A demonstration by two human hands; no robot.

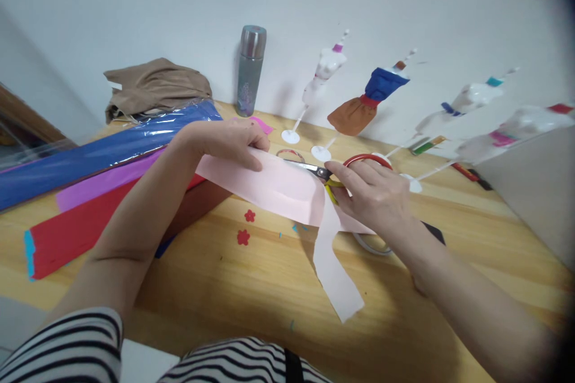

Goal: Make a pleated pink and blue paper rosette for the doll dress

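Observation:
My left hand (238, 140) is closed on the upper edge of a pale pink sheet of paper (274, 188), thumb on top, holding it above the table. In my right hand (375, 188) is a pair of scissors (323, 173) with red and yellow handles. The blades point left and lie along the sheet's upper edge, between my two hands. A cut pink strip (335, 275) hangs down from beside the scissors toward the table, curling. Two small red paper flowers (246, 226) lie on the wood below the sheet.
At left lie red (81, 224), purple and blue packs of folded paper, with brown cloth (157, 87) behind. A grey flask (251, 72) stands near the wall. Several small white dress forms (326, 69) stand behind my right hand; one wears a blue and brown dress (371, 99). A tape roll (372, 245) lies partly hidden.

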